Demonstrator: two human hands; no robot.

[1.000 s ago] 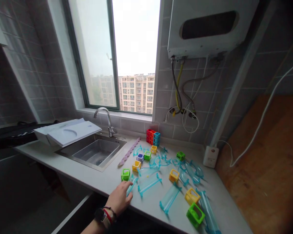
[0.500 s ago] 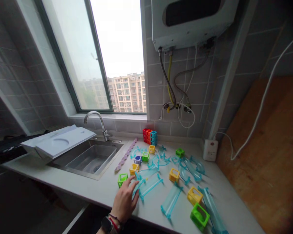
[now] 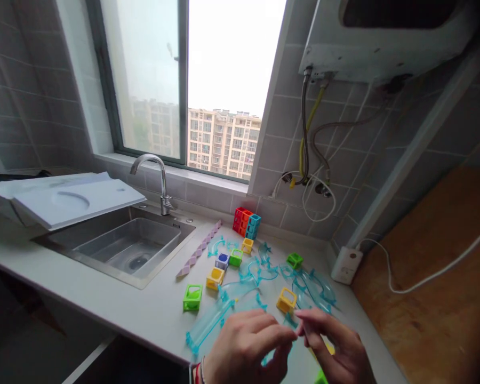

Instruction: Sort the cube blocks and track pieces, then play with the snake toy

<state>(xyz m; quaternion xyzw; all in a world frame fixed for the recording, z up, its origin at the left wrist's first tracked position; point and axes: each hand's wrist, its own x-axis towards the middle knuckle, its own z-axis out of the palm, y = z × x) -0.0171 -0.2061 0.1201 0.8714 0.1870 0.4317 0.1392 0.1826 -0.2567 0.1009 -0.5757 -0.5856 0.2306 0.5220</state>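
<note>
Over the near side of the worktop (image 3: 152,298), the left hand (image 3: 248,346) and right hand (image 3: 338,349) meet at the fingertips; whether either grip is grasping anything, I cannot tell. A translucent blue track piece (image 3: 210,321) lies left of the left hand, and a yellow cube (image 3: 285,307) sits just beyond the fingertips.

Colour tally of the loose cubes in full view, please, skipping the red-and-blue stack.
Yellow cubes: 3
Green cubes: 3
Violet-blue cube: 1
Total: 7
Left out: a yellow piece and a green piece near the right hand, only partly visible.
</note>
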